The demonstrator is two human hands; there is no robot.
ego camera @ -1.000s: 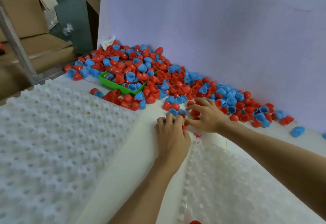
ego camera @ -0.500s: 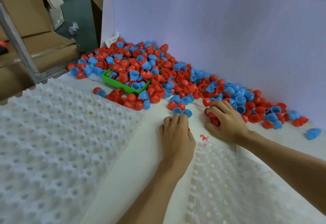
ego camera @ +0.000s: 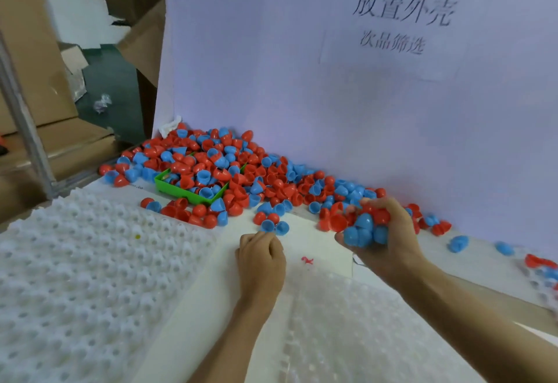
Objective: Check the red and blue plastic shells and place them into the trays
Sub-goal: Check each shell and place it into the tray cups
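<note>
The right hand (ego camera: 382,237) grips a handful of red and blue shells (ego camera: 363,227), lifted just off the counter (ego camera: 317,241). The left hand (ego camera: 261,257) lies curled, fingertips touching two blue shells (ego camera: 274,227). The main pile (ego camera: 241,168) lies far, around a green tray (ego camera: 184,191); white trays (ego camera: 90,277) sit near.

The right hand (ego camera: 383,237), which lay flat on the edge of the pile (ego camera: 241,168) a second ago, has lifted clear with a handful of shells (ego camera: 363,227) (red and blue mixed). The left hand (ego camera: 261,257) has curled its fingers (ego camera: 256,236) into a loose fist on the bench (ego camera: 317,250).
</note>
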